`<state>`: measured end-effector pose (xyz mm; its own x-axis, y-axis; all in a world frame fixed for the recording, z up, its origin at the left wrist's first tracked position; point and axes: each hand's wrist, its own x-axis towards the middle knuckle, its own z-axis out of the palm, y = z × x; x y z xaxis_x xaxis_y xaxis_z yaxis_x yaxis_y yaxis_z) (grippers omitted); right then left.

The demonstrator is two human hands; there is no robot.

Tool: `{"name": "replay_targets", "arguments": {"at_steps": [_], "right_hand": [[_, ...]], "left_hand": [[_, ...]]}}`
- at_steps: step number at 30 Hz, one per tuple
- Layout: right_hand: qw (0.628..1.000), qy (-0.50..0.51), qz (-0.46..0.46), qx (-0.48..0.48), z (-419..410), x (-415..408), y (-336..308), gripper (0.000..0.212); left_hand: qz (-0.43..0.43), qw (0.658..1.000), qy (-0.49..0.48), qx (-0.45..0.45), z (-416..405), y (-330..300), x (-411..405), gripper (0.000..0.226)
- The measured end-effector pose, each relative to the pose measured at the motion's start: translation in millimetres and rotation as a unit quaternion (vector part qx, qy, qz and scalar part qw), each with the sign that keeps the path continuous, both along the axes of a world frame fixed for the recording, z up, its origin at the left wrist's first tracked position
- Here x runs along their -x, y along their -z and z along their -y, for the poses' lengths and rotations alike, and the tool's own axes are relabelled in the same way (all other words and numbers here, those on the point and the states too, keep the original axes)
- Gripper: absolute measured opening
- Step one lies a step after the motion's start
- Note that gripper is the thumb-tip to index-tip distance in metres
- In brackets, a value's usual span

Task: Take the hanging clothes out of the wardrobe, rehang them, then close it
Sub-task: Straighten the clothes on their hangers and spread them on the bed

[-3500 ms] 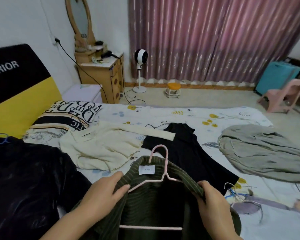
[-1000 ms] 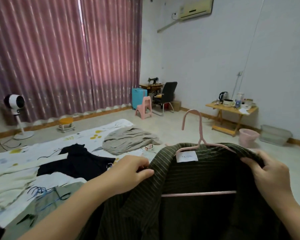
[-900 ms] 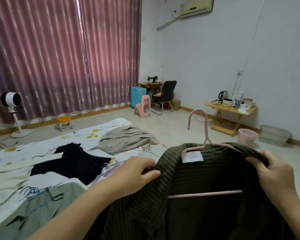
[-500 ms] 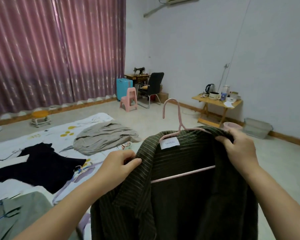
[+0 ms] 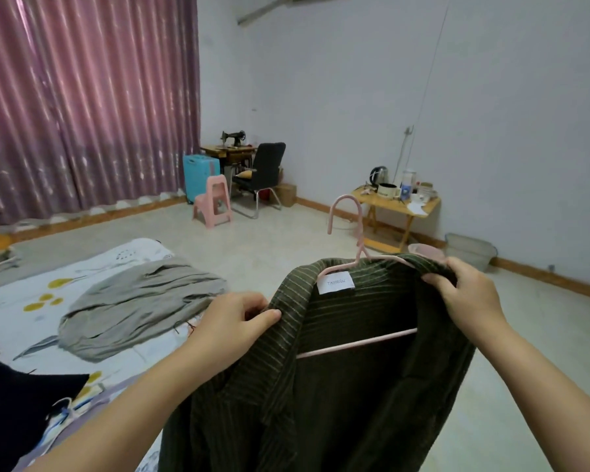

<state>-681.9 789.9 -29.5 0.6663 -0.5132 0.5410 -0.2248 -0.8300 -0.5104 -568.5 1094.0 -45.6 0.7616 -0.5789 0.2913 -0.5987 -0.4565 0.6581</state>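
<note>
A dark green striped shirt [image 5: 348, 396] hangs on a pink hanger [image 5: 349, 229] in front of me, held up in the air. My left hand [image 5: 232, 321] pinches its left shoulder by the collar. My right hand [image 5: 467, 294] grips the right shoulder over the hanger's end. A white label sits at the neck. No wardrobe is in view.
The bed [image 5: 123, 257] lies at the left with a grey garment [image 5: 137, 304] and a black garment [image 5: 14, 396] spread on it. Across the floor stand a pink stool [image 5: 213, 201], a black chair [image 5: 263, 172], a small wooden table [image 5: 395, 206] and a grey tub [image 5: 470, 250].
I lifted the hung shirt off the bed and turned right. The view has swung from the headboard side to the far wall. Both hands keep the same hold on the shoulders.
</note>
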Motion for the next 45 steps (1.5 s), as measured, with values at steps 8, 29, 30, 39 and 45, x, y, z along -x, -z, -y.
{"name": "replay_targets", "arguments": {"at_steps": [8, 29, 30, 39, 45], "right_hand": [[0.999, -0.007, -0.005, -0.034, 104.1, -61.8, 8.5, 0.009], [0.99, -0.143, -0.019, 0.006, 396.8, -291.8, -27.4, 0.01], [0.989, -0.148, -0.022, 0.005, 403.0, -307.0, -25.4, 0.009], [0.99, -0.138, -0.03, -0.001, 433.3, -442.7, 3.3, 0.031], [0.976, -0.19, -0.094, -0.057, 396.1, -502.9, 41.3, 0.064]], "left_hand": [[-0.009, 1.0, -0.007, -0.006, 105.4, -3.8, -56.2, 0.024], [-0.086, 0.98, -0.158, 0.09, 392.3, -9.1, -185.6, 0.024], [-0.079, 0.979, -0.165, 0.093, 399.4, -8.4, -197.0, 0.024], [-0.022, 0.967, -0.24, 0.078, 452.2, -7.3, -305.0, 0.029], [-0.007, 0.946, -0.323, 0.044, 465.3, -8.9, -362.5, 0.031]]}}
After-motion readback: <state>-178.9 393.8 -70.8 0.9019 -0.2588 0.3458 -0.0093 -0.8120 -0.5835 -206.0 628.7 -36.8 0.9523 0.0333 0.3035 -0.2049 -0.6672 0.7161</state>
